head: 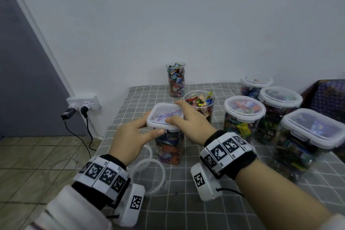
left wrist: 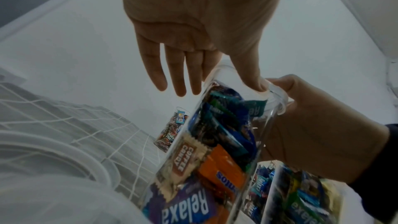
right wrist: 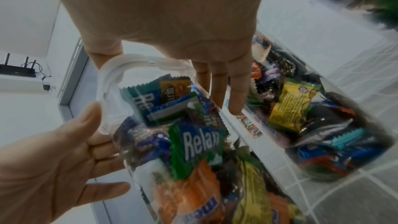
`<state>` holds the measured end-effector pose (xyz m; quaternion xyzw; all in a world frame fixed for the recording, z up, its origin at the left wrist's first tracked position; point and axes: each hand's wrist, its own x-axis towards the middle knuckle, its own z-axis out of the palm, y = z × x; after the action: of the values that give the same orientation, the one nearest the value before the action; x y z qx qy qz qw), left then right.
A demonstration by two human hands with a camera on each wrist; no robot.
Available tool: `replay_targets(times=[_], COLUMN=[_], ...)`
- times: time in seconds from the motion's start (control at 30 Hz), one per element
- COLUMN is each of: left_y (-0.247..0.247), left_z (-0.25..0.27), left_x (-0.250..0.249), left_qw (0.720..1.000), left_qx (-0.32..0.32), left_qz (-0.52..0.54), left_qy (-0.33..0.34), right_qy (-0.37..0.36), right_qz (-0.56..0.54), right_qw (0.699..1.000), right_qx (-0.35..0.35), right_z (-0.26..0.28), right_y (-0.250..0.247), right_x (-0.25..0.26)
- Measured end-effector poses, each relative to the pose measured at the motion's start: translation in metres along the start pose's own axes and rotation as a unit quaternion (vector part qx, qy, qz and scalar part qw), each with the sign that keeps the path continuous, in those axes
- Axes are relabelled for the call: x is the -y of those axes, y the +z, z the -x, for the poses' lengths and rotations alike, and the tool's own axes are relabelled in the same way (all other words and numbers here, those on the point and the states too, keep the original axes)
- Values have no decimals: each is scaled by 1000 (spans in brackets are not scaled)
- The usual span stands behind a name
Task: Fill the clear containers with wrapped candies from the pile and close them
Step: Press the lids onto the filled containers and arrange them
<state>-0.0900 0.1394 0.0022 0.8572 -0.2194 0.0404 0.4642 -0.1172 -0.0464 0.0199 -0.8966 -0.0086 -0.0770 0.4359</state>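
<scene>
Clear plastic lid point(head: 165, 117) sits on top of the candy-filled container point(head: 169, 148), between the two hands. Judgement: lid-seating step, latches not visibly snapped yet.

Risks from here:
- Lid looks slightly tilted in the head view; pressing one side first could leave the other side up, so it never seals.
- A wrapper sits high, right under the lid. If it rides over the rim it could get pinched and block closure.
- Container is tall and narrow. An off-centre push could tip it toward the open round container point(head: 199, 105) just beyond the right hand, spilling both.
- Loose lids point(head: 149, 175) lie just below the left wrist; a sleeve could drag them off the counter point(head: 242, 209).

Hand pose:
- Left hand point(head: 130, 139): thumb along the lid's near edge, fingers reaching round its left side; in its wrist view the fingers are fairly straight. It pinches the lid rim lightly.
- Right hand point(head: 188, 120): palm down, thumb on the lid top, fingers draped over the far right corner and curling down the side. Clamped on the lid.
- Hands are close together, one each side of the lid, not touching each other.

Four closed containers point(head: 244, 115) stand to the right of the right hand; a tall open one point(head: 175, 81) is beyond both hands.
</scene>
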Motion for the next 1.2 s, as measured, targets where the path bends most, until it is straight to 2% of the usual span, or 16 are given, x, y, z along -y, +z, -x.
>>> replay_targets(times=[0.47,0.8,0.93,1.07,1.2], left_y=[-1,-10,-23,-24,-13], left_z=[1,-5,-18,-36,-51], left_x=[-2,-10,-23,-39,-52], left_qw=[999,995,979,965,936], left_qx=[2,55,115,209,277], left_qz=[-34,-78,-169,-158,-217], left_qy=[11,23,13,7,27], right_qy=[28,46,31,32,71], right_qz=[-36,-67,-89,-163,-141], right_qw=[999,996,995,983,969], right_qx=[18,26,-18,-83,-189], right_z=[1,3,8,14,23], right_y=[-4,-7,1,16,20], right_x=[9,8,3,-7,-22])
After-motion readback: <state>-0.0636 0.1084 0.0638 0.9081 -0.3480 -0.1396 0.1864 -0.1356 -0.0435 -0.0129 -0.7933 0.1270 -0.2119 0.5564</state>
